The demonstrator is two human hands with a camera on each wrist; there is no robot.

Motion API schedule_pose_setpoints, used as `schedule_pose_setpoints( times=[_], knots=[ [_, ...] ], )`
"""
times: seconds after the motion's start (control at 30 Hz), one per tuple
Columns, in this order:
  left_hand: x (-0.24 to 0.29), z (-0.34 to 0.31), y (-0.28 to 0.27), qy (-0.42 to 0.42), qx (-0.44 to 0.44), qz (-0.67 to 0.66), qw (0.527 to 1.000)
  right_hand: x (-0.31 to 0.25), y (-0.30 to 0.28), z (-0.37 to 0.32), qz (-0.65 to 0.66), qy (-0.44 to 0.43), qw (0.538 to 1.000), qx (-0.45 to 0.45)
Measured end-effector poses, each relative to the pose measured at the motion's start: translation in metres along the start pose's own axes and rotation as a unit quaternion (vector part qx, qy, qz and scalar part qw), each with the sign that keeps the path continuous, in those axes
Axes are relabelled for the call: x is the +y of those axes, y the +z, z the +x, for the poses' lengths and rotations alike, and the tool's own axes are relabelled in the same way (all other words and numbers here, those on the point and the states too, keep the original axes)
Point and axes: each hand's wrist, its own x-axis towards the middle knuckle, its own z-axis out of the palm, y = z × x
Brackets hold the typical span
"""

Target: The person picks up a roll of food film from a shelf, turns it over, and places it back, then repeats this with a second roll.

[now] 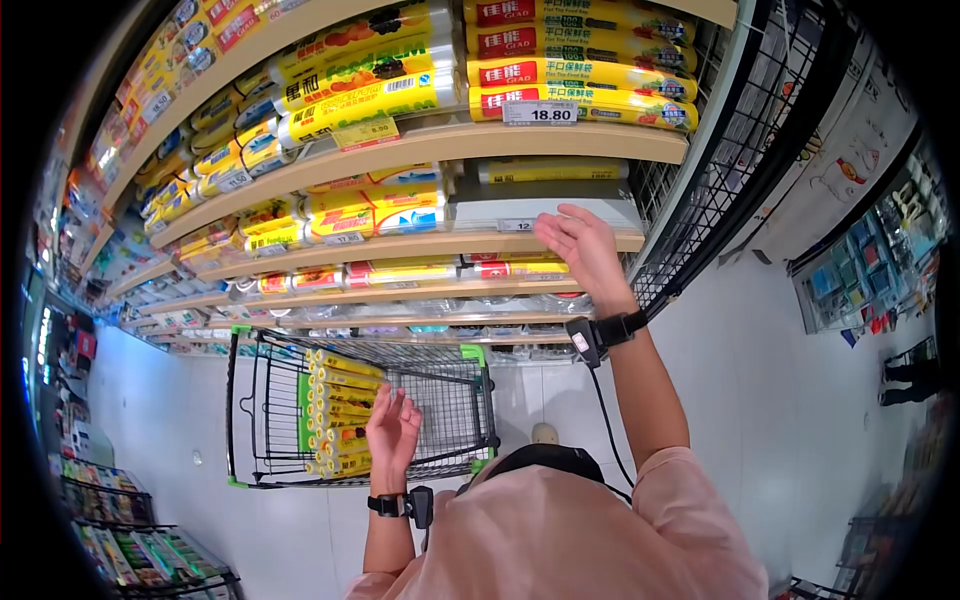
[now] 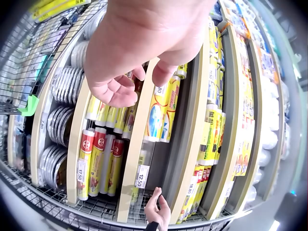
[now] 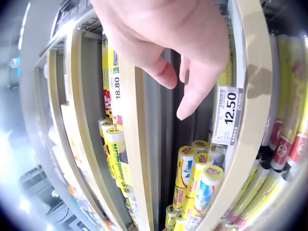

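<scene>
Tall store shelving unit w/ pale wood-edged shelves fills the top of your head view, packed w/ yellow and red boxed film rolls. Below it, to your left front, a black wire shopping cart w/ green corner trim stands on the white floor, just beside the unit's lowest shelves. Inside the cart, against its left wall, a stack of yellow film rolls lies several layers high.

One shelf under the row marked by the white 18.80 price tag, there is a bare grey stretch of shelf. A single yellow roll lies at the back of it. Yellow-and-blue rolls sit just left of it on the same shelf.

Your right hand is raised in front of that bare stretch, at the shelf lip. Its fingers are straight and a little apart, and it holds nothing. In the rt wrist view they point into the dark gap. Can't tell if the palm touches the lip.

Your left hand hangs over the cart's near rim, just beside the stacked rolls but not touching them. Its fingers are loosely bent and apart, and it holds nothing.

A white 12.50 price tag is fixed to the lip just beside your rt fingertips.
</scene>
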Motion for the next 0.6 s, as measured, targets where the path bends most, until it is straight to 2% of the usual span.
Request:
schedule_pose_setpoints(
  times=[0.07,0.17,0.27,0.37,0.53,0.6],
  knots=[
    [0.004,0.001,-0.004,-0.001,0.001,-0.007,1.000,0.007,-0.007,-0.012,-0.034,0.027,0.998,-0.036],
    [0.011,0.007,-0.022,-0.010,0.013,-0.028,0.999,0.026,-0.015,-0.033,-0.117,0.113,0.986,-0.024],
    [0.018,0.007,-0.034,-0.022,0.044,-0.048,0.998,0.053,-0.028,-0.052,-0.127,0.112,0.985,-0.033],
    [0.023,0.006,-0.047,-0.022,0.062,-0.063,0.996,0.082,-0.038,-0.067,-0.159,0.146,0.976,0.012],
    [0.032,0.005,-0.072,-0.033,0.098,-0.087,0.991,0.117,-0.049,-0.098,-0.151,0.180,0.972,0.030],
    [0.036,0.004,-0.093,-0.028,0.081,-0.088,0.992,0.127,-0.047,-0.109,-0.168,0.189,0.967,0.036]
  ],
)
